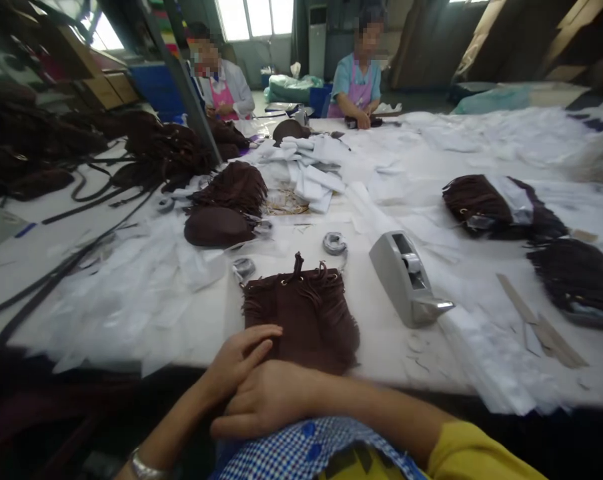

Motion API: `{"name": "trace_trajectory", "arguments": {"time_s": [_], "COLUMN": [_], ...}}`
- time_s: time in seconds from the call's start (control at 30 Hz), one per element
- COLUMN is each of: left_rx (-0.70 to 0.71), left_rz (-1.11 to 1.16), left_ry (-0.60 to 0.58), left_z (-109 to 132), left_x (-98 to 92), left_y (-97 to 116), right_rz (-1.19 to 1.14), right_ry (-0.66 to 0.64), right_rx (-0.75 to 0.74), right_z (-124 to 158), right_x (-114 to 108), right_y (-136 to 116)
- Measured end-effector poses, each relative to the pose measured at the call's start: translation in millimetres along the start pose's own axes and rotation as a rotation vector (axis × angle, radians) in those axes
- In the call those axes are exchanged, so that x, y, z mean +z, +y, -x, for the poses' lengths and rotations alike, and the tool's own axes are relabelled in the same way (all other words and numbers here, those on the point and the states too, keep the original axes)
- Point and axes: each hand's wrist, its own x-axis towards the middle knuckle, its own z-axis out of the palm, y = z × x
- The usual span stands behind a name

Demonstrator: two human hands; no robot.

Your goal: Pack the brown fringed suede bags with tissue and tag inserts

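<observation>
A dark brown fringed bag (306, 320) lies flat at the table's front edge, its drawstring top with metal eyelets pointing away from me. My left hand (244, 353) rests at the bag's lower left side, fingers stretched out over its surface. Crossing in front of the left wrist is my right hand (266, 400), close to my body below the bag's near edge. Its fingers point left, loosely bent and a little apart, with nothing visible in them. A grey tape dispenser (399, 277) stands right of the bag. Beyond the bag lies a coiled wrapped strap or chain (334, 243).
Thin white plastic sheets (131, 287) cover the table's left. More brown bags (221, 227) lie beyond, and fringed bags (501, 207) are at right. Strips of card (541, 320) lie near the right front. A metal post (186, 87) rises at left. Two people work across the table.
</observation>
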Motion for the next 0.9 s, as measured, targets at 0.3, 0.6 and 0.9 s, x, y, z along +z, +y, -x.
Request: {"name": "trace_trajectory", "arguments": {"time_s": [0.3,0.6,0.9], "left_rx": [0.263,0.398,0.399], "left_rz": [-0.554,-0.368,-0.697], "left_ry": [0.248,0.241,0.008], "left_z": [31.3,31.1,54.7], "left_x": [33.8,11.4,-48.3], "left_y": [-36.1,-1.7,-44.3], "right_rz": [0.464,0.521,0.522], "right_ry": [0.138,0.084,0.051], "right_rx": [0.275,0.424,0.381], "right_z": [69.5,68.1,71.0], "right_x": [-37.5,-25.9,-29.9], "right_y": [35.1,32.6,37.6]}}
